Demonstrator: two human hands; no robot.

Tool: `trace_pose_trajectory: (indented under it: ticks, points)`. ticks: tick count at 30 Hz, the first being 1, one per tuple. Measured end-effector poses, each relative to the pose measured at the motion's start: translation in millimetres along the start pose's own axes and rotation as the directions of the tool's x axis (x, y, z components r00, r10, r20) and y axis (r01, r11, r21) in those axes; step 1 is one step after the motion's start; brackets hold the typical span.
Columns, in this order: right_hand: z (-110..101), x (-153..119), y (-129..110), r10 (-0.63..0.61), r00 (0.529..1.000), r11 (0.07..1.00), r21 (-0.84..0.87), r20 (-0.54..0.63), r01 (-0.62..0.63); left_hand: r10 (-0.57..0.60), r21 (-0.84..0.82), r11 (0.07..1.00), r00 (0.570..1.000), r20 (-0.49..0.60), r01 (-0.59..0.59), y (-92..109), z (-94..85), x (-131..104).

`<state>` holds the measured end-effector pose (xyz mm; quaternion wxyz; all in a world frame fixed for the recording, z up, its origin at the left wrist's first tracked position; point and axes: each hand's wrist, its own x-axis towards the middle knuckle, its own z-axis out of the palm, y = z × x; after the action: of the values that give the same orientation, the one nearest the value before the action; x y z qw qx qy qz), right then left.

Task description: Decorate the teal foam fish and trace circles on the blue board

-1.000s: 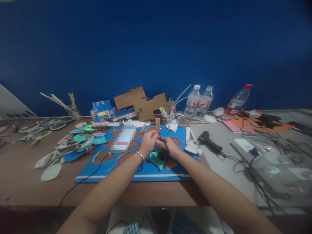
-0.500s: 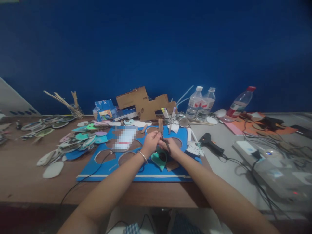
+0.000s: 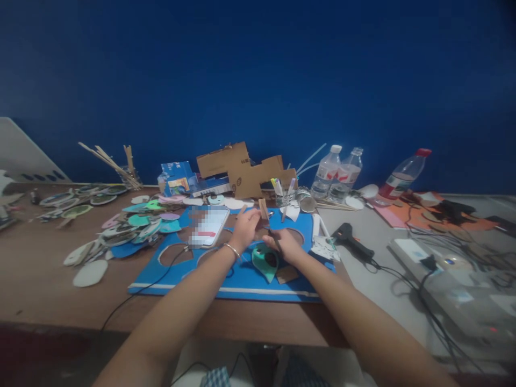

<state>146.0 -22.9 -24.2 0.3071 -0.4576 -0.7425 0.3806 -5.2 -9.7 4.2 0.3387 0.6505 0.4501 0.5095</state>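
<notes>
A narrow brown cardboard strip stands nearly upright over the blue board. The bent fingers of my left hand are at its left edge and seem to pinch it. My right hand, lower and to the right, is closed around a slim dark piece; whether this is a tool or the strip's lower end I cannot tell. Just below my hands lies a green leaf-shaped cutout with a dark round spot. Beside it is a small brown cardboard piece.
A phone rests on the board, which has several round holes. Decorated cutouts are piled at left. A black glue gun and a power strip with cables lie right. Bottles, markers and cardboard stand behind.
My hands have drawn apart: the left has shifted slightly up and left, away from the right. The strip leans a little more left. The whole view has shifted slightly.
</notes>
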Motion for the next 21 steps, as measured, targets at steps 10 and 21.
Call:
trace_pose_trajectory:
  ticks: [10,21]
  points:
    - [-1.2,-4.2,-9.2,-0.059,0.994,0.992,0.113,0.095,0.048,0.104,0.146,0.984,0.995,-0.012,-0.101,-6.2,0.4,0.2]
    - [6.2,-5.3,-5.2,-0.028,0.999,0.990,0.140,0.016,0.026,0.128,0.169,0.979,0.988,-0.083,-0.112,-3.1,4.6,-5.0]
